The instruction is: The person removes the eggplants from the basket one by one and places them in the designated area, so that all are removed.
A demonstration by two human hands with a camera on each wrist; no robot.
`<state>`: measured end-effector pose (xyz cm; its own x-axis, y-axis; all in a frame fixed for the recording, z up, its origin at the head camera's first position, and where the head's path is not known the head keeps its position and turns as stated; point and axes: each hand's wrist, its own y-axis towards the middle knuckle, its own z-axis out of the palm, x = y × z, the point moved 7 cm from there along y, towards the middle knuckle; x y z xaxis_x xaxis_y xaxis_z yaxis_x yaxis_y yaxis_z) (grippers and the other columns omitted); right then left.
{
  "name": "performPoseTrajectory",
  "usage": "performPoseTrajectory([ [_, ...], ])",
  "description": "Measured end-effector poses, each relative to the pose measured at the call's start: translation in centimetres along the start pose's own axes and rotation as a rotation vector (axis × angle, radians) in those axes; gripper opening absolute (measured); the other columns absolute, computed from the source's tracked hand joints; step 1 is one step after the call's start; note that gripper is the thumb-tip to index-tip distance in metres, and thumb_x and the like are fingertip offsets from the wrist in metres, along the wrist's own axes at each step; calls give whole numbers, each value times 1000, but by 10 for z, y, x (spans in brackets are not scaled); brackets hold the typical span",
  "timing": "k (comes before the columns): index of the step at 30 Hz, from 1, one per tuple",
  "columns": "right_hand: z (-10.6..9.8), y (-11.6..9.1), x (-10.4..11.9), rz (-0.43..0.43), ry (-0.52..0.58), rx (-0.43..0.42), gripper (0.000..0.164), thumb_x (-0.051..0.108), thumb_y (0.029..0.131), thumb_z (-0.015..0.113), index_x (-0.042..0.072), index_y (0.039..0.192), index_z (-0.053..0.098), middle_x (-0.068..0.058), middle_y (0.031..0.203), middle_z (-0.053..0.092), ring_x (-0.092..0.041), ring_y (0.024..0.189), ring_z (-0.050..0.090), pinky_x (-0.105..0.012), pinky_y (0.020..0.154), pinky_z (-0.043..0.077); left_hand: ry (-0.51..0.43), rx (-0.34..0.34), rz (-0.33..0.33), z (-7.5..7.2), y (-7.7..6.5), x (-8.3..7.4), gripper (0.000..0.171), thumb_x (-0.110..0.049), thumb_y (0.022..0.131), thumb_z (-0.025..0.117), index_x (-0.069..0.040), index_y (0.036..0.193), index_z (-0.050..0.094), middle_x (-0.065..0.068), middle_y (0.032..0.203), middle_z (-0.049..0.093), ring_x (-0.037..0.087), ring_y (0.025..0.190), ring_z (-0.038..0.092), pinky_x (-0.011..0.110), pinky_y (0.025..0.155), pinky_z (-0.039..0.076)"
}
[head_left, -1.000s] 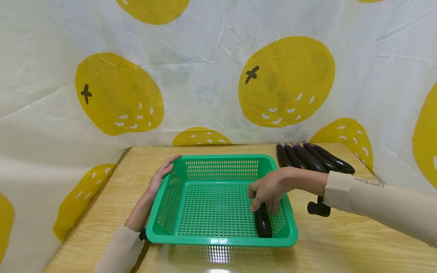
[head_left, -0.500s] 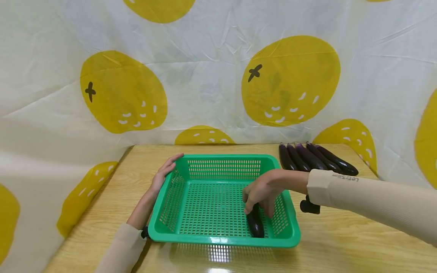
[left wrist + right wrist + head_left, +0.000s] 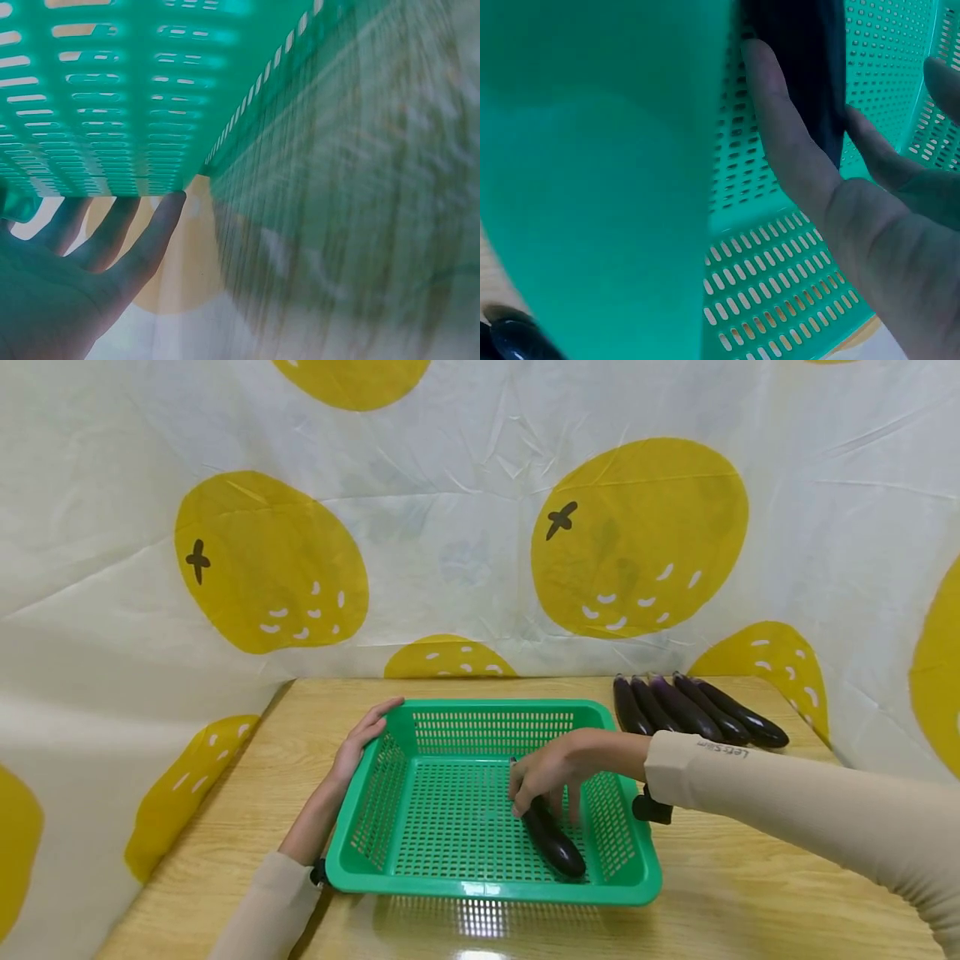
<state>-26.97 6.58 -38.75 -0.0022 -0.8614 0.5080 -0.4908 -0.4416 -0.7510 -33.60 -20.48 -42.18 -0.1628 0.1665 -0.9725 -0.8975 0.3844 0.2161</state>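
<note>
Inside the green plastic basket [image 3: 495, 889] lies a dark, glossy eggplant [image 3: 553, 843], slanting from back left to front right. My right hand [image 3: 551, 768] reaches down over the basket's right side and holds the eggplant near its far end. In the right wrist view, the thumb and a finger sit on either side of the eggplant [image 3: 802, 67]. My left hand [image 3: 356, 747] rests along the basket's left side, near the back corner. The left wrist view has its straight, spread fingers [image 3: 150, 236] against the outside of the perforated basket wall [image 3: 112, 112].
Several eggplants [image 3: 682, 710] lie side by side on the wooden table [image 3: 750, 877], behind and right of the basket. A pale cloth [image 3: 450, 568] printed with big yellow fruit hangs behind the table and along its left side.
My right hand has moved left inside the basket, bringing the eggplant away from the right wall and turning it to a slant. The left hand stays on the basket's side.
</note>
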Motion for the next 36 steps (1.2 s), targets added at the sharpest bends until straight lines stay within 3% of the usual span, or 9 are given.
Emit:
performPoseTrajectory([
  [6,-5,9,4,-17,-31,-43,45,29,99,70,14,140,57,-12,135,59,-36,110,65,-56,88,59,-10,5,-2,0,-1,-1,54,-21,114,24,0,163,18,21,166,22,9,134,51,24,106,49],
  [18,-1,18,21,-32,-81,-42,30,28,100,68,16,126,61,-10,133,57,-44,119,60,-55,86,60,-14,2,-5,-1,-2,0,54,-20,114,24,0,164,18,24,167,18,8,135,50,23,107,48],
  [22,1,24,22,-27,-92,-60,27,24,98,71,16,122,64,-9,130,59,-45,120,60,-56,84,60,27,5,14,0,0,-2,54,-19,114,23,2,163,19,25,168,16,7,135,48,21,107,46],
  [26,2,27,25,-28,-99,-61,23,18,96,74,15,118,67,-9,123,60,-41,112,63,-57,83,60,72,1,28,0,1,-2,53,-18,114,24,3,163,20,25,169,15,7,136,46,19,108,45],
  [30,3,27,27,-44,-116,-57,18,7,95,72,13,113,68,-9,116,58,-33,101,63,-57,82,61,59,3,11,2,2,-2,54,-19,114,23,2,163,19,24,169,17,10,136,48,21,106,47],
  [36,2,27,29,-73,-104,-57,25,-5,90,74,8,110,68,-11,114,56,-29,93,64,-56,80,61,54,-9,13,0,0,-1,54,-19,114,24,2,163,20,24,169,17,8,135,48,20,106,46],
])
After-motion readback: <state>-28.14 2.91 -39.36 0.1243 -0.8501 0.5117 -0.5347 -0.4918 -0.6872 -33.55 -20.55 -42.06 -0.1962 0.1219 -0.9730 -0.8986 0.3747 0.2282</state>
